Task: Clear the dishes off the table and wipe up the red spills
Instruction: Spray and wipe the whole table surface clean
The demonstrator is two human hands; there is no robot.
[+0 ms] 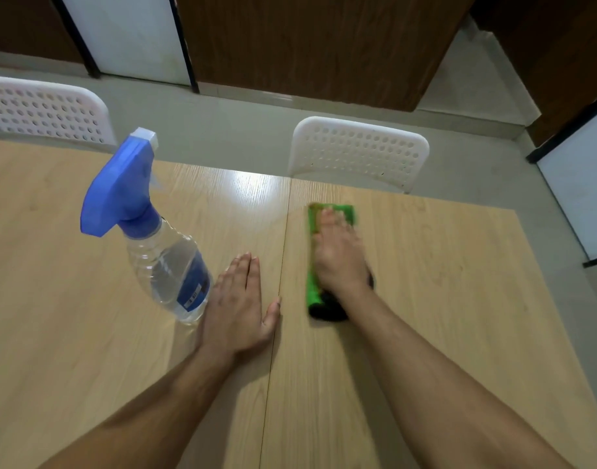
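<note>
My right hand (337, 262) presses flat on the soft, limp green cloth (327, 258) near the table's (459, 299) far edge, gripping nothing; left hand (238, 306) flat, empty.

The spray bottle (162, 245) carries a blue label (194, 282) with a small white patch, its print too blurred to read.

Light wood table (425, 299) with spray bottle (165, 262), green cloth (314, 286), both hands flat on it.
</note>
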